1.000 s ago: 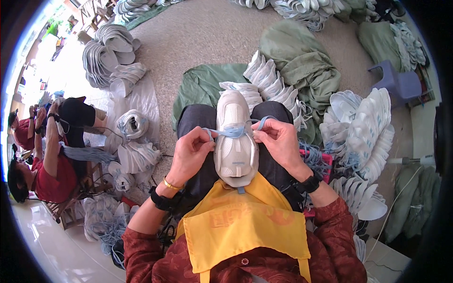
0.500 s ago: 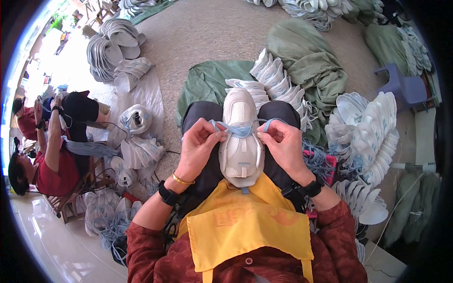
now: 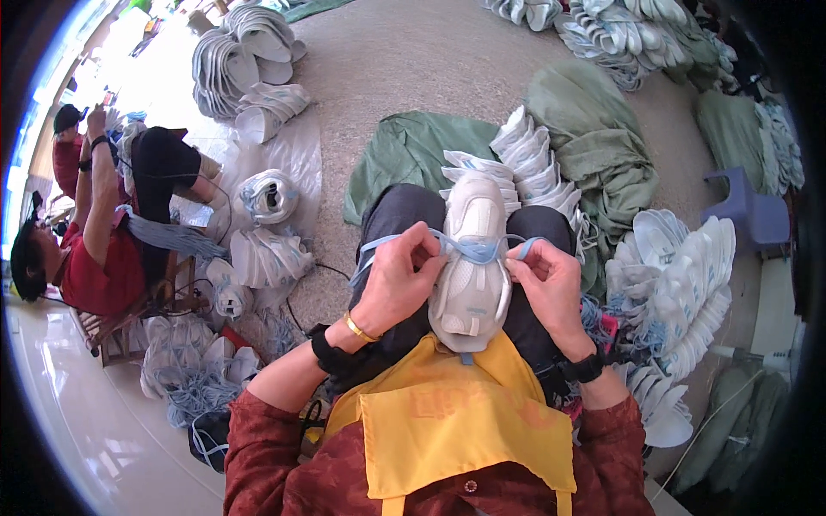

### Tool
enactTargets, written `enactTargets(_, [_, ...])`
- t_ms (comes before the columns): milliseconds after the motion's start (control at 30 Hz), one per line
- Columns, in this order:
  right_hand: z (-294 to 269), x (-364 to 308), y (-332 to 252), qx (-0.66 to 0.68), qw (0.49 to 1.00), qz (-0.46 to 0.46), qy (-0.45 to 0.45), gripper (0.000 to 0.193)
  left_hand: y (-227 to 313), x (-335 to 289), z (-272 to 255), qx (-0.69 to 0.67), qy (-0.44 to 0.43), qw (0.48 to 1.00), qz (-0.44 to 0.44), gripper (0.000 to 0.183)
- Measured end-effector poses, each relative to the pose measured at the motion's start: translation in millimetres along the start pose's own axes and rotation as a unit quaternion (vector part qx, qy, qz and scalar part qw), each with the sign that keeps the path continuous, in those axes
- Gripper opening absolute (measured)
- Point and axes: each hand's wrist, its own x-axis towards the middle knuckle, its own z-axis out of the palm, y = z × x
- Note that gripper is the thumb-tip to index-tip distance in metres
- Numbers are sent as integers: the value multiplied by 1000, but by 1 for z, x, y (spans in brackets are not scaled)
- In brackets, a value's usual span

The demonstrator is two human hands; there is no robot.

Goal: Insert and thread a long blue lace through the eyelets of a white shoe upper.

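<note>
An off-white shoe upper [image 3: 469, 297] rests on my lap between my knees, its toe end pointing away from me. A light blue shoelace [image 3: 478, 250] crosses its eyelet area, with lengths running out to both sides. Beside the upper's left edge, my left hand [image 3: 400, 277] is closed in a pinch, and the lace trails from near it over my left knee. My right hand [image 3: 552, 279] pinches the lace at the right edge, where a small loop curves above the fingers. What exactly lies between the left fingertips is partly hidden.
Stacked white uppers stand right [image 3: 671, 275] and left [image 3: 271, 258]. Green cloth sacks [image 3: 594, 138] lie ahead. A purple stool [image 3: 744, 206] stands far right. Two people in red sit at left; the nearer one [image 3: 103, 249] has raised arms beside a bundle of blue laces [image 3: 172, 236].
The whole view has swung, shifting the scene rightward. My left hand sits slightly nearer my body along the upper, and the lace on that side now stretches out over my knee.
</note>
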Motion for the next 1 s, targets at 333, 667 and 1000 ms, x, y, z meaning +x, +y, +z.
enactTargets(333, [1, 0, -1, -62, 997, -19, 41, 13, 6, 2, 6, 93, 27, 992, 76, 16])
enactTargets(667, [6, -7, -12, -141, 982, -107, 68, 9, 7, -1, 9, 108, 59, 990, 71, 25])
enactTargets(1000, [4, -10, -20, -222, 968, -115, -4, 19, 5, -3, 14, 105, 66, 987, 107, 17])
